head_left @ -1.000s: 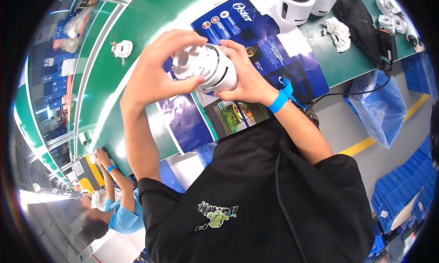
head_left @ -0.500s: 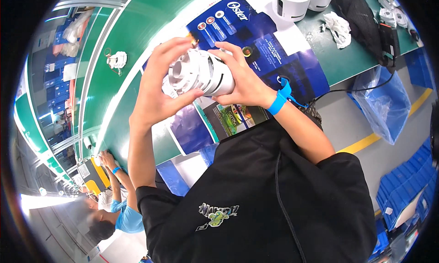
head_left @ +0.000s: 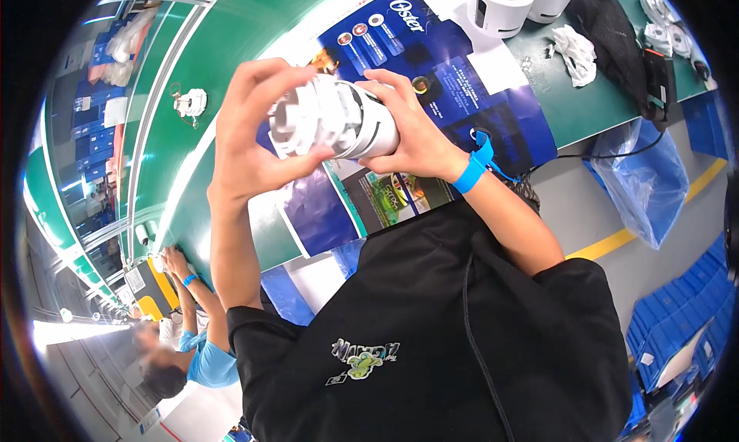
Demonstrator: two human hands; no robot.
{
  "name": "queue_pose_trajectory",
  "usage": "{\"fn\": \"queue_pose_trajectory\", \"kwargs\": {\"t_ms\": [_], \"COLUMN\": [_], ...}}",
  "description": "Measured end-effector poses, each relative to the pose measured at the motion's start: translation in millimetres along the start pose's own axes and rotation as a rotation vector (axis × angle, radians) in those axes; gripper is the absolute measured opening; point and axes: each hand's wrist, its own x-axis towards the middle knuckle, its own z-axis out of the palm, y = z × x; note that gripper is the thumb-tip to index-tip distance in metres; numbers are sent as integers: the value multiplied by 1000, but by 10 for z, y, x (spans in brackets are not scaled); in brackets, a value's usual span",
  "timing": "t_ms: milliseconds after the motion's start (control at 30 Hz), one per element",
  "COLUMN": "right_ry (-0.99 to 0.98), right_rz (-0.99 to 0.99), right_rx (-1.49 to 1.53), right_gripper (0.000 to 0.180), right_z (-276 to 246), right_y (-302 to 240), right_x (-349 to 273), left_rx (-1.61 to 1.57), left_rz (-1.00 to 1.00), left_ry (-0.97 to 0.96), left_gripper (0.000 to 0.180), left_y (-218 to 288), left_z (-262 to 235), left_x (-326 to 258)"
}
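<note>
Over the printed sheets, a white cylindrical housing (head_left: 369, 126) with a dark slot in its side lies tilted between my hands. My right hand (head_left: 416, 138), with a blue band on its wrist, wraps around the housing's right end. At the other end sits a white plastic part (head_left: 296, 123) with a round opening, blurred by motion. My left hand (head_left: 250, 130) grips this part, fingers over the top and thumb underneath. Whether the two pieces are joined or slightly apart, I cannot tell.
Blue printed carton sheets (head_left: 493, 119) cover the green bench (head_left: 185, 50). A small white wired part (head_left: 190, 102) lies left. White housings (head_left: 500, 11), crumpled white wrapping (head_left: 575, 55) and a black mesh cloth (head_left: 604, 30) sit far right. A co-worker (head_left: 208, 361) works at lower left.
My left hand has shifted a little to the left, and the white plastic part has moved with it. My right hand stays nearly in place on the housing.
</note>
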Motion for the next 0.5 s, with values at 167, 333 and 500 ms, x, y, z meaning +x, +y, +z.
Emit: {"fn": "queue_pose_trajectory", "kwargs": {"t_ms": [167,333,500], "right_ry": [4,50,125], "right_rz": [-8,-28,-61], "right_rx": [-2,-69,-136], "right_gripper": [92,89,88], "right_z": [22,33,13], "right_y": [8,-12,-20], "right_x": [2,-9,5], "left_rx": [-148,69,230], "left_rz": [-446,-676,-757], "left_ry": [52,-7,-250], "left_gripper": [49,44,57], "left_y": [102,284,407], "left_z": [32,69,-2], "left_x": [-34,99,303]}}
